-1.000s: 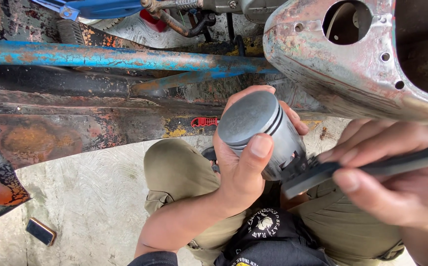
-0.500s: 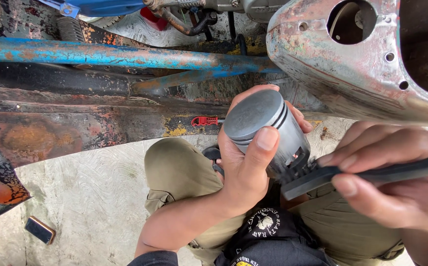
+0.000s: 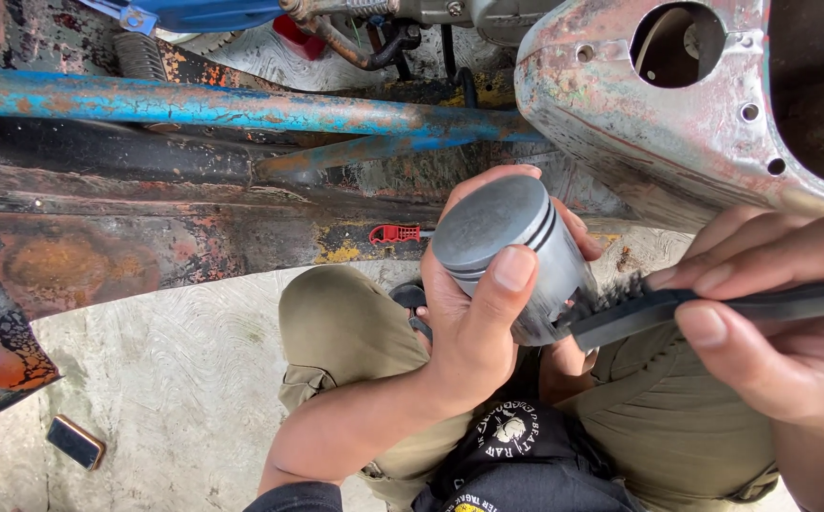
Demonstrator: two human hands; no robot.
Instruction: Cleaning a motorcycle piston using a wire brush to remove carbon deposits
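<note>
Left hand [image 3: 473, 327] wraps grey piston [image 3: 511, 251], thumb on side, crown tilted up for access. Right hand [image 3: 777, 327] pinches black brush [image 3: 663, 308], bristles touching skirt.

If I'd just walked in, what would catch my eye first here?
Probably the shiny grey metal piston at the centre, gripped in the left hand, with the right hand pressing a dark brush against its side. Behind them runs a rusty frame with a peeling blue tube across the top, and a small dark phone lies on the concrete floor at lower left.
</note>
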